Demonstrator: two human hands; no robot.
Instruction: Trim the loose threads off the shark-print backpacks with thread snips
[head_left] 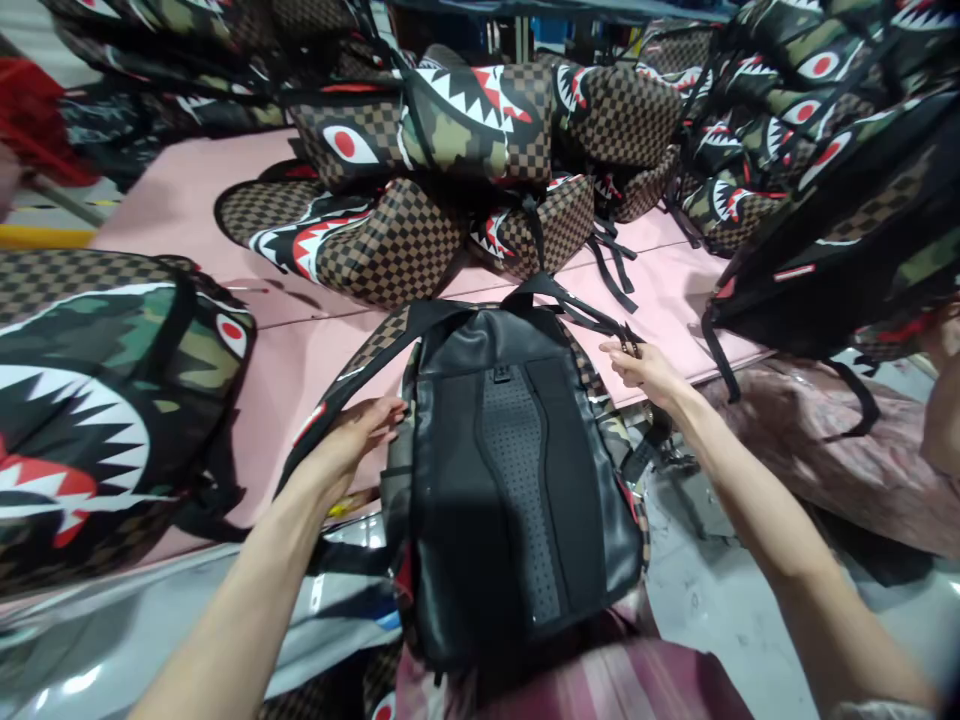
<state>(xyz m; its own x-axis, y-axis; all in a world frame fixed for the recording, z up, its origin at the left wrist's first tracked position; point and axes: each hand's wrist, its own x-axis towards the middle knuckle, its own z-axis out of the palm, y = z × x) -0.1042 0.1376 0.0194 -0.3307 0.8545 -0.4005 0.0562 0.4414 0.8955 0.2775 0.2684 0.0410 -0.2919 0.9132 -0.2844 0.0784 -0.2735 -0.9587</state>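
Note:
A black backpack [517, 480] lies back panel up in front of me, with checkered and camouflage sides and a perforated strip down its middle. My left hand [364, 435] is at its left side, fingers stretched out, fingertips at the bag's edge. The left shoulder strap [375, 350], with a checkered face, arcs from the bag's top down past that hand. On the right, my right hand [641, 370] pinches the other shoulder strap [585, 312] near the bag's upper right corner, pulling it out sideways.
Several shark-mouth backpacks [390, 240] are piled across the pink table [187, 190]. A large camouflage one [82, 400] stands close on the left. At the right edge, another person's hand [941, 335] is at a dark backpack [847, 240].

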